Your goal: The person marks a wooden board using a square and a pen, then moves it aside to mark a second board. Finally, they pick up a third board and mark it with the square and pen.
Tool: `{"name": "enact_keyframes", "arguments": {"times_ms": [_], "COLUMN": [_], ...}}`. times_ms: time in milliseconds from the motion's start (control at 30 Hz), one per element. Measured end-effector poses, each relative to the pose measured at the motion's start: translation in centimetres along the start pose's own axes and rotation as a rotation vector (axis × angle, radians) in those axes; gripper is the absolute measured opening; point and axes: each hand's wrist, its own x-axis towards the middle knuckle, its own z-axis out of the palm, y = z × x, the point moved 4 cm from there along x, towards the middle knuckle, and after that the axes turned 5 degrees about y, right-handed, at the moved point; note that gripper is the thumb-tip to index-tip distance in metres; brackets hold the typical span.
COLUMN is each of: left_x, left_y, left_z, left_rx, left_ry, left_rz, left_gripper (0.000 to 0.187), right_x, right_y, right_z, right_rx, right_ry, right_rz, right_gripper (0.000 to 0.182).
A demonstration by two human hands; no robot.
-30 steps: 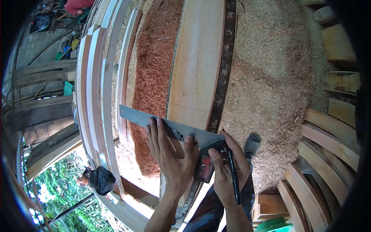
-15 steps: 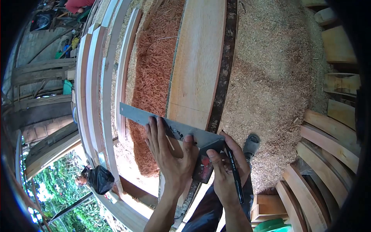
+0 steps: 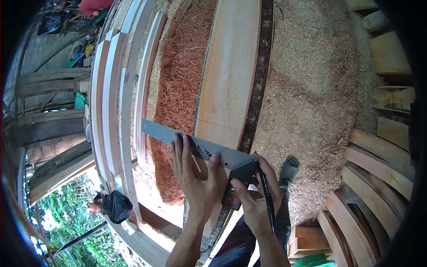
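A metal square (image 3: pixel 209 150) lies across a long pale wooden board (image 3: pixel 229 66), its blade reaching past the board's left edge. My left hand (image 3: pixel 195 182) rests on the blade with its fingers spread, pressing it flat. A thin line (image 3: pixel 220 123) crosses the board just above the blade. My right hand (image 3: pixel 260 196) grips the dark handle (image 3: pixel 232 191) of the square at the board's right edge. Between the fingers of that same hand sits a black pen (image 3: pixel 268 202), pointing up toward the corner of the square.
Long planks (image 3: pixel 111 98) run along the left, beside reddish shavings (image 3: pixel 178 84). Sawdust (image 3: pixel 311 89) covers the ground at right, with a sandalled foot (image 3: pixel 290 168). Curved wooden pieces (image 3: pixel 373 187) line the right side. A black bag (image 3: pixel 116 207) is at lower left. Part of a person (image 3: pixel 94 5) shows at top left.
My right thumb has shifted slightly left and down on the handle, and the pen is a little more upright. The view has moved slightly; the square stays across the board.
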Motion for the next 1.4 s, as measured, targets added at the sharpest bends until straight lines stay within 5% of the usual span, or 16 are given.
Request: {"name": "enact_keyframes", "arguments": {"times_ms": [467, 700, 933, 1300, 1400], "left_x": [0.0, 0.2, 0.3, 0.0, 0.4], "left_y": [0.5, 0.8, 1.0, 0.0, 0.3], "left_z": [-0.1, -0.6, -1.0, -0.8, -1.0], "left_rx": [0.035, 0.088, 0.086, 0.039, 0.047], "left_ry": [0.003, 0.016, -0.003, -0.013, 0.006], "left_rz": [-0.003, -0.020, -0.035, -0.144, -0.129], "left_gripper": [0.062, 0.067, 0.069, 0.068, 0.067], "right_x": [-0.1, 1.8, 4.9, 6.8, 6.8], "right_y": [0.0, -0.5, -6.5, -7.7, -8.3], "right_z": [-0.2, -4.0, -3.9, 4.9, 5.9], "right_rx": [-0.036, 0.007, -0.175, -0.411, -0.511], "right_ry": [0.000, 0.222, -0.039, -0.424, -0.455], "right_rz": [-0.018, 0.000, -0.160, -0.196, -0.437], "right_gripper": [0.054, 0.045, 0.021, 0.019, 0.020]}}
